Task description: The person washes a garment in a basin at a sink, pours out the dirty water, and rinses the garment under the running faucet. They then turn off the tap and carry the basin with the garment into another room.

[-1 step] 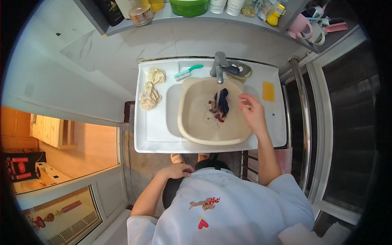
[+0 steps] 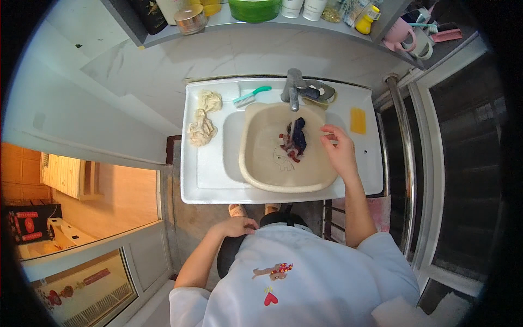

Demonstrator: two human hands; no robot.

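Observation:
A beige plastic basin (image 2: 250, 171) sits in the white sink (image 2: 204, 177) under the grey tap (image 2: 293, 92). Dark navy and reddish-brown wet cloth (image 2: 296, 136) lies bunched in the basin's shallow water, above a line-drawn elephant on its bottom. By the basin's right rim, my right hand (image 2: 339, 148) hovers with fingers bent and apart, and nothing shows in it. Low on the left, my left hand (image 2: 239, 226) rests against my clothing at the waist with fingers stretched out.
Two crumpled cream cloths (image 2: 202, 129) and a green-handled brush (image 2: 252, 96) lie on the sink's left side. A yellow bar (image 2: 358, 120) is at the right, a dark sponge-like item (image 2: 321, 92) behind the tap. A shelf (image 2: 218, 23) with bottles hangs above.
The whole view has shifted very slightly. The elephant drawing in the basin shows more clearly through the water. Both hands keep their places.

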